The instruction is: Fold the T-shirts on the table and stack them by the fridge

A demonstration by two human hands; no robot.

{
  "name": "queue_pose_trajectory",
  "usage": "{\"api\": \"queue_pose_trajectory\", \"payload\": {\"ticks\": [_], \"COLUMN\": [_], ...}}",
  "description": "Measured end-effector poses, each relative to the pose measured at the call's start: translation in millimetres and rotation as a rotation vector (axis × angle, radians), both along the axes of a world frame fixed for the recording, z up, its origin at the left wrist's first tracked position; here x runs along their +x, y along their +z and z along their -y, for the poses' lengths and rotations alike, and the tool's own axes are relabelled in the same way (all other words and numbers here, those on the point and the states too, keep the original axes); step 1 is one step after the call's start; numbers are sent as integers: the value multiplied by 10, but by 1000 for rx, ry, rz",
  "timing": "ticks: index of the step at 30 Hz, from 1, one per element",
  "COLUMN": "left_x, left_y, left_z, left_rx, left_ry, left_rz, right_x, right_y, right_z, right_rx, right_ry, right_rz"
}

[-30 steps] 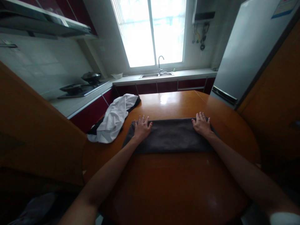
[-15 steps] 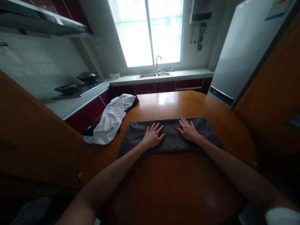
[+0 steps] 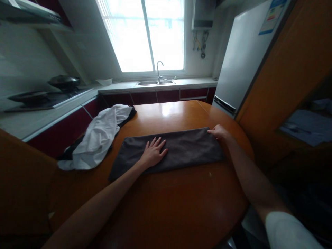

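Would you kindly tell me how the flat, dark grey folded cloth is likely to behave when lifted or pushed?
The dark grey folded cloth would probably droop when lifted, since its surface shows soft wrinkles. It may unfold, as no fastening is visible. Pushed, it might slide or bunch, lying loosely on the glossy orange-brown wooden table.

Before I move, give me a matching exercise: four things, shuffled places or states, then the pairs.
1. left hand
2. right hand
3. white cloth
4. fridge

A. at the dark cloth's far right corner
B. tall and silvery
C. palm down on the dark cloth
D. crumpled, left of the dark cloth

Pairs: 1-C, 2-A, 3-D, 4-B
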State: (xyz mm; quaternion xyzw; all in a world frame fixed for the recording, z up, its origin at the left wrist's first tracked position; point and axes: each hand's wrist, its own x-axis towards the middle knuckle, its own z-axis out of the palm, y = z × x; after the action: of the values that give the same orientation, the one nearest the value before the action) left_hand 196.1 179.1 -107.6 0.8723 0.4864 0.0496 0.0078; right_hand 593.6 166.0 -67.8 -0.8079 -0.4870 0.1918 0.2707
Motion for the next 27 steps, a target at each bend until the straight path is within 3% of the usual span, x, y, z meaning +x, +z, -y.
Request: {"api": "queue_pose_trajectory", "payload": {"ticks": [4,11,21,27], "left_x": [8,3,-14,-10], "left_y": [20,25,-39,-37], "left_z": [11,9,-24,-22], "left_rx": [-4,-4,0,-12], "left_ry": [8,-1,-21,-19], "left_rz": [-16,-13,42,60], "right_x": [-34,38,26,176], "right_y": [26,74,55,110], "right_z": [25,68,63,130], "right_rx": [-139,-229,-268,-286], "right_ry": [-9,-20,125,258], "right_rz": [-238,-279,-236,-532]}}
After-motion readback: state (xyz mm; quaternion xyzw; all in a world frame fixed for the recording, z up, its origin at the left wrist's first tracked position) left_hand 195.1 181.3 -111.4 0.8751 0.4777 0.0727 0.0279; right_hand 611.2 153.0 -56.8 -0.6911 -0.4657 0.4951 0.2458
